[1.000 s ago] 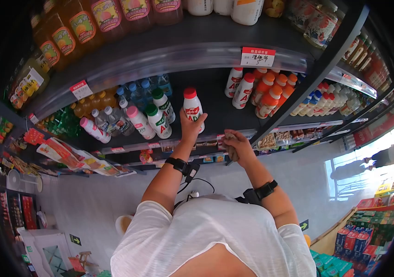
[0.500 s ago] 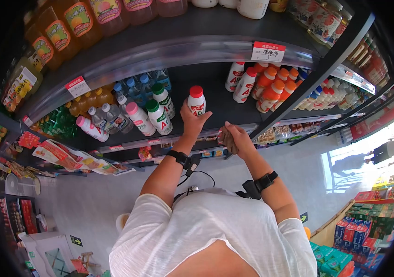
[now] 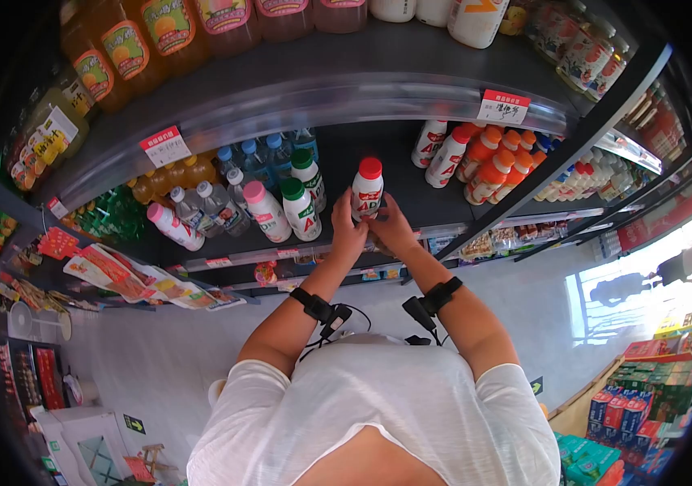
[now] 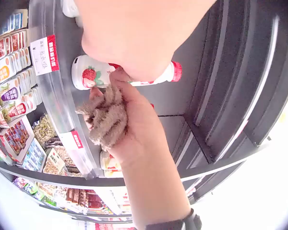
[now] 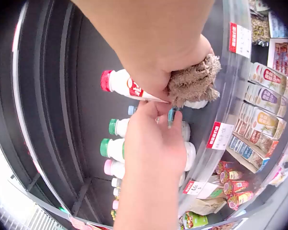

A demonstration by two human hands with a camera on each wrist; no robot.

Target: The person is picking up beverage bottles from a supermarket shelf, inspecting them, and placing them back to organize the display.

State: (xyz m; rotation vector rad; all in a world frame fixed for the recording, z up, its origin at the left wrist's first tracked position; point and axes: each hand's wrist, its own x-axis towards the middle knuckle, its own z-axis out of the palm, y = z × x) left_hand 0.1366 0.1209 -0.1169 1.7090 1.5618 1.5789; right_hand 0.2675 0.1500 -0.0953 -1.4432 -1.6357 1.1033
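Note:
A white bottle with a red cap stands upright between the two hands, near the front of the shelf. My left hand grips it from the left side, fingers curled round its body. On the other side, my right hand touches the bottle's lower part with thumb and forefinger. Bunched in the right hand's curled fingers is a brown cloth, also plain in the left wrist view. The bottle's label is partly covered by the hands in both wrist views.
Left of the hands stand green-capped bottles and a pink-capped bottle. To the right are red-capped white bottles and several orange bottles. An upper shelf edge with price tags runs above, and a dark post rises at right.
My right hand, with the cloth, has moved left and up from beside the shelf edge to the bottle. My left hand has kept its hold on the bottle. The head view has shifted slightly.

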